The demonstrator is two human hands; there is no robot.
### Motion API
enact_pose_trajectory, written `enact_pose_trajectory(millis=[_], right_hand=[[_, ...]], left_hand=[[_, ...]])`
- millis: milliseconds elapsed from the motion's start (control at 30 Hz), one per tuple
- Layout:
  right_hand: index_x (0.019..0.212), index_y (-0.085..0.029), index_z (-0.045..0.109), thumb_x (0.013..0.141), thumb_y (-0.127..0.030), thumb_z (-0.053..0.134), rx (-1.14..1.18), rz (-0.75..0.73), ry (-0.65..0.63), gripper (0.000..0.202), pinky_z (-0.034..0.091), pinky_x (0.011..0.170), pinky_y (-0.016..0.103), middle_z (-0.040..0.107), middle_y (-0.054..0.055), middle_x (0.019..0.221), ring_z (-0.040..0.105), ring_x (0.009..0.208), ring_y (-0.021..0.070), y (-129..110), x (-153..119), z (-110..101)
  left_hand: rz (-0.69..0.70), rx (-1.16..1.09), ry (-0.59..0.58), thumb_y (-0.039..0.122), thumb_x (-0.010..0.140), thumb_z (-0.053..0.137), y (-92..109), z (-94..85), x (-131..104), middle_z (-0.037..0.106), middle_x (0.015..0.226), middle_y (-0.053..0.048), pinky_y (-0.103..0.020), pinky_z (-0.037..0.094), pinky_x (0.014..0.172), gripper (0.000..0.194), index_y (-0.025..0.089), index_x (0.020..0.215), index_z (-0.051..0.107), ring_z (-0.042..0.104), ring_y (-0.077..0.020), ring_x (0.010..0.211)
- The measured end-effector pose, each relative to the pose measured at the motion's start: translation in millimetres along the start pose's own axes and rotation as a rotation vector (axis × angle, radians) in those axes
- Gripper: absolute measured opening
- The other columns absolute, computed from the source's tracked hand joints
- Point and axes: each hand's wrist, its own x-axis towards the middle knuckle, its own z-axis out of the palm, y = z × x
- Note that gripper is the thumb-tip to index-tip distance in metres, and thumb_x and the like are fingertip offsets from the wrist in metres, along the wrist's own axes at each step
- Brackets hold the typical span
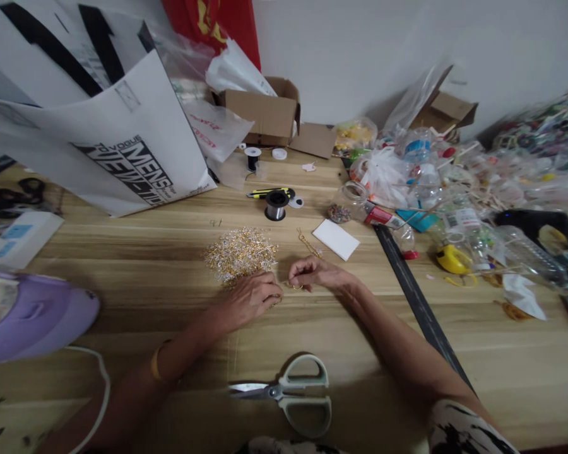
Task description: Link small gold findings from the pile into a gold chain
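A pile of small gold and clear beads (241,252) lies on the wooden table. Just in front of it my left hand (253,299) is closed, fingertips together, with small gold bits at their tips too tiny to name. My right hand (318,274) pinches a thin gold wire loop (295,287) a short way to the right. Beyond the right hand a short gold chain (307,243) rests on the table beside a white card (336,239). Scissors with pale handles (305,394) lie open nearer to me.
A wire spool (276,205) and a yellow-black cutter (265,193) lie behind the beads. At left stand a purple iron (38,315) and a big white bag (137,139). A dark ruler strip (416,296) borders heaped plastic bottles (459,214) at right. A cardboard box (260,113) stands behind.
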Motion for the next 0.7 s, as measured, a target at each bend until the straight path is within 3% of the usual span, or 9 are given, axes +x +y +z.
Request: enact_pose_trajectory(millis=[467, 700], right_hand=[[0.078, -0.012, 0.064, 0.074, -0.033, 0.071, -0.003, 0.002, 0.016, 0.022, 0.04, 0.045, 0.015, 0.057, -0.003, 0.066, 0.048, 0.053, 0.0053, 0.1, 0.3, 0.9], [0.078, -0.012, 0.065, 0.074, -0.033, 0.071, 0.01, -0.009, 0.01, 0.022, 0.04, 0.045, 0.015, 0.058, -0.002, 0.068, 0.048, 0.053, 0.0053, 3.3, 1.0, -0.1]], left_hand=[[-0.046, -0.018, 0.004, 0.026, 0.091, 0.054, 1.1, 1.7, 4.4, 0.066, 0.088, -0.004, -0.027, 0.04, 0.077, 0.019, 0.018, 0.088, 0.07, 0.06, -0.0175, 0.086], [0.001, -0.004, 0.017, 0.024, 0.091, 0.053, 1.9, 4.6, 3.2, 0.065, 0.085, -0.004, -0.027, 0.039, 0.076, 0.019, 0.018, 0.085, 0.069, 0.059, -0.0171, 0.085]])
